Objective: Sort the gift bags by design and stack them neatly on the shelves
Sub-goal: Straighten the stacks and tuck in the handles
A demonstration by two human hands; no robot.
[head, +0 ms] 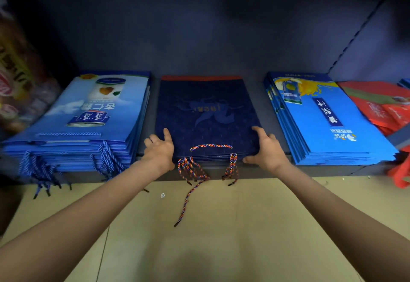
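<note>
Both hands, left hand (160, 148) and right hand (265, 148), gripped the navy bag stack (206, 115) between the blue stacks; dangling cords (190, 171) risked snagging, skewing it.

Dim overall; dark grey metal shelf (199, 38) back panel sinks into shadow, corners vignetted. Pale beige tiled floor (221, 226) brightest, soft shadow bottom centre. Wide-angle bending at edges; left edge blurred, slight softness throughout.

flat stack of navy gift bags (206, 115) with multicoloured rope handles, centre of dark shelf (146, 124), light blue almond-drink bags (88, 113) stacked to its left, bright blue orange-splash bags (328, 122) right, red bags (381, 106) far right
</note>
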